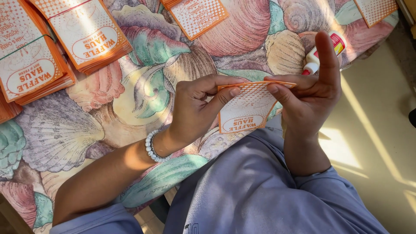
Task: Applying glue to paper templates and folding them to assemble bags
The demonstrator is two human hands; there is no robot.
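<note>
Shell-patterned cloth [143, 82] is spread under both hands. An orange and white card [245, 108] is pinched along its top edge between them: the left hand [195, 110] is closed on its left corner with thumb and fingers, the right hand [310, 97] grips its right corner, forefinger raised. A glue bottle [323, 54] lies just behind the right hand; card stacks [56, 47] are piled beyond the left
</note>
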